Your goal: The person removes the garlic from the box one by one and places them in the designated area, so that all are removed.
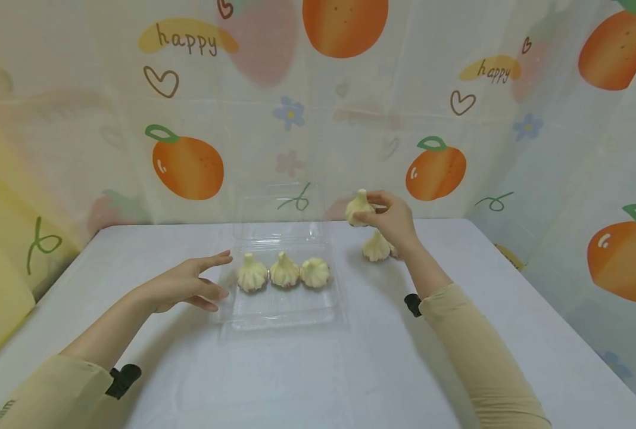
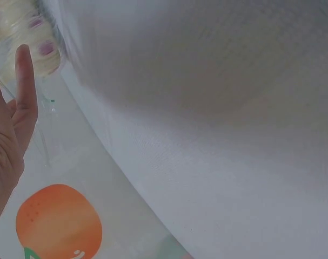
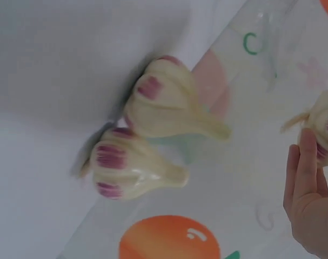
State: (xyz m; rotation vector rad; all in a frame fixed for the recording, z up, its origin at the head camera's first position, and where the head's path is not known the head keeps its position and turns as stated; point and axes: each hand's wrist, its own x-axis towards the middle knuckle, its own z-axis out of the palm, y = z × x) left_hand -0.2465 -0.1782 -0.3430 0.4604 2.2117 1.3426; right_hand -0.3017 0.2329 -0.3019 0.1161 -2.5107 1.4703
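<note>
A garlic bulb (image 1: 359, 210) is pinched in my right hand (image 1: 392, 217), raised above the back of the table; the right wrist view shows the fingers (image 3: 306, 167) against that bulb. Below this hand stand two more bulbs, one garlic bulb (image 3: 162, 102) beside another garlic bulb (image 3: 134, 167), partly covered by the wrist in the head view. My left hand (image 1: 186, 285) has its fingers loosely extended at the left side of a clear plastic box (image 1: 283, 319). Inside the box is a row of three bulbs: a left bulb (image 1: 251, 275), a middle bulb (image 1: 284, 273) and a right bulb (image 1: 315, 273).
The box's clear lid (image 1: 277, 208) stands raised at the back. A white cloth covers the table (image 1: 275, 381). Behind the far edge hangs a fruit-printed curtain (image 1: 350, 137), which also runs along both sides.
</note>
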